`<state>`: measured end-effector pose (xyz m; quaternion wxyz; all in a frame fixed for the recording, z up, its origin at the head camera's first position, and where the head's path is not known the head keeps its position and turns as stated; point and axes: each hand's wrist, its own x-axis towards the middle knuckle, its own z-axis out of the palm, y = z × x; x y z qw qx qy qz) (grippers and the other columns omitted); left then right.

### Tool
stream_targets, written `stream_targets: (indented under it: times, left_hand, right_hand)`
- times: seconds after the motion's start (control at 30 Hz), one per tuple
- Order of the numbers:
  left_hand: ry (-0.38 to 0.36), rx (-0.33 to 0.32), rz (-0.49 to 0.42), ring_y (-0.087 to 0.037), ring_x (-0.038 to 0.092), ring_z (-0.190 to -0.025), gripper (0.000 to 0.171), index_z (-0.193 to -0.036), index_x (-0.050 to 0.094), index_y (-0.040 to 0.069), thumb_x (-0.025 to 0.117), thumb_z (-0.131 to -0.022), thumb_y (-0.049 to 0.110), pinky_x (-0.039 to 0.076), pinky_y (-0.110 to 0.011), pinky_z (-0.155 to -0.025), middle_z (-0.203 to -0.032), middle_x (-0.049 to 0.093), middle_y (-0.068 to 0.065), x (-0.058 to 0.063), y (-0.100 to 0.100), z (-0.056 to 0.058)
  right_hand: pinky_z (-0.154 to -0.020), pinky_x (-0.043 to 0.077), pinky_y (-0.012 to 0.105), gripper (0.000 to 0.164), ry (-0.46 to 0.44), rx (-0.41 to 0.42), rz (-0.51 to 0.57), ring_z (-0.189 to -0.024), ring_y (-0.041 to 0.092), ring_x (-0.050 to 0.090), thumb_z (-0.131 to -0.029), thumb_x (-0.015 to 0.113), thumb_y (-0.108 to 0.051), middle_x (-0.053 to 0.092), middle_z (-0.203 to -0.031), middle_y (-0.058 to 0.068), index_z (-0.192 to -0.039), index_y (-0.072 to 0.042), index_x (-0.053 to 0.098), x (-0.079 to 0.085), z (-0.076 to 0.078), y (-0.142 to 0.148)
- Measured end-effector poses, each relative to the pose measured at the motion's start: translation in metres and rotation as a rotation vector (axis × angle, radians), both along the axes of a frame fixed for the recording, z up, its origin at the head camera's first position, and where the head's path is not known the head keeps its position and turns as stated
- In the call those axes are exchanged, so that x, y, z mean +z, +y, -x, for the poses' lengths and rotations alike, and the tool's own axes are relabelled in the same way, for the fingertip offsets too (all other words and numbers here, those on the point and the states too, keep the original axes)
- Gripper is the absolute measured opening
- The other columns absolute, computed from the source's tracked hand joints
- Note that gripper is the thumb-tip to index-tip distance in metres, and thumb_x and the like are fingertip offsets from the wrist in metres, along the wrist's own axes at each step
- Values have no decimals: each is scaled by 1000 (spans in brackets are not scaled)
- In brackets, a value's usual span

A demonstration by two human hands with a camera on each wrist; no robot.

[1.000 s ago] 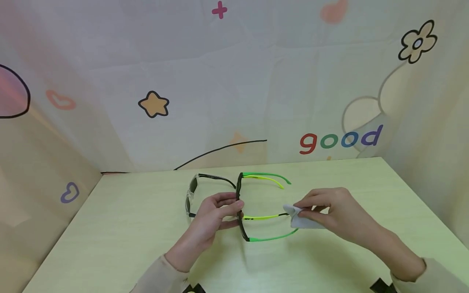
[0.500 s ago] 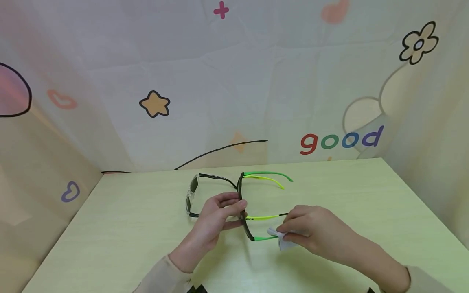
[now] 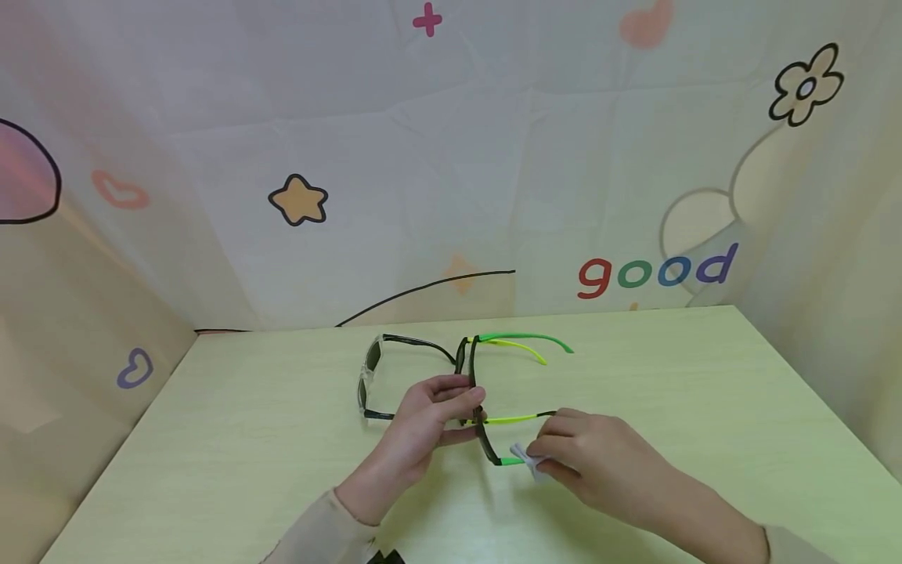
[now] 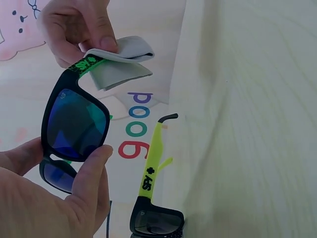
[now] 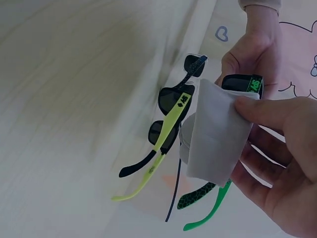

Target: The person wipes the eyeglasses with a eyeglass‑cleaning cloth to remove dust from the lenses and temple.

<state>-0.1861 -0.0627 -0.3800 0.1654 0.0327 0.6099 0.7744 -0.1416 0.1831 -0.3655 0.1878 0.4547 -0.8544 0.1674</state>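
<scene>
My left hand [image 3: 426, 419] pinches the middle of the front frame of black sunglasses [image 4: 77, 124] with green temples and blue mirrored lenses, held above the table. With thumb and fingers, my right hand [image 3: 599, 462] grips a pale grey cloth [image 5: 218, 134], folded over the nearer green temple close to its hinge. The cloth hides most of that temple. Behind the held pair, black sunglasses with yellow temples [image 4: 157, 220] rest on the table. To their left in the head view are sunglasses with a clear frame and black temples [image 3: 372, 356], partly hidden by my left hand.
The pale wooden table [image 3: 232, 439] reaches back to a printed curtain [image 3: 395, 196], which also hangs along both sides. The yellow-templed pair stands just beyond the held sunglasses, and its near temple [image 3: 513, 420] passes close to my right hand.
My right hand and the cloth have moved left and nearer, along the green temple from its tip towards the hinge. My left hand has shifted the held sunglasses slightly right, exposing the yellow-templed pair's frame.
</scene>
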Motion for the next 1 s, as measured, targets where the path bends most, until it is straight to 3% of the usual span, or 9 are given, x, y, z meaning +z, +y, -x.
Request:
stream_targets:
  times: [0.27, 0.43, 0.63, 1.0]
  left_hand:
    - [-1, -44, 5, -21, 68, -94, 56, -141, 47, -12, 71, -98, 14, 58, -44, -93, -120, 63, -21, -3, 1, 0]
    - [20, -81, 73, -27, 66, -103, 58, -142, 47, -11, 73, -97, 15, 57, -45, -95, -123, 63, -19, -3, -1, -2]
    - [53, -135, 162, -32, 63, -111, 57, -141, 50, -7, 74, -96, 17, 56, -44, -96, -123, 62, -16, -3, -5, -8]
    - [132, -211, 277, -20, 64, -101, 46, -132, 61, 0, 76, -93, 19, 55, -35, -90, -120, 64, -10, -5, -9, -20]
  right_hand:
    - [-68, 57, 24, 26, 66, -33, -38, -80, 8, 59, -76, 90, -4, 65, -89, -10, -93, -16, 74, 0, -2, 5]
    - [-64, 57, 25, 30, 80, -59, -13, -79, 8, 59, -72, 90, 1, 66, -88, -10, -92, -15, 74, -3, 4, 21]
    - [-61, 57, 25, 32, 50, -163, 8, -76, 6, 60, -70, 90, 5, 66, -86, -12, -90, -15, 75, -9, 19, 42]
    - [-65, 58, 34, 21, -86, -332, -69, -78, 11, 64, -79, 86, 0, 67, -87, -12, -90, -16, 77, -13, 43, 69]
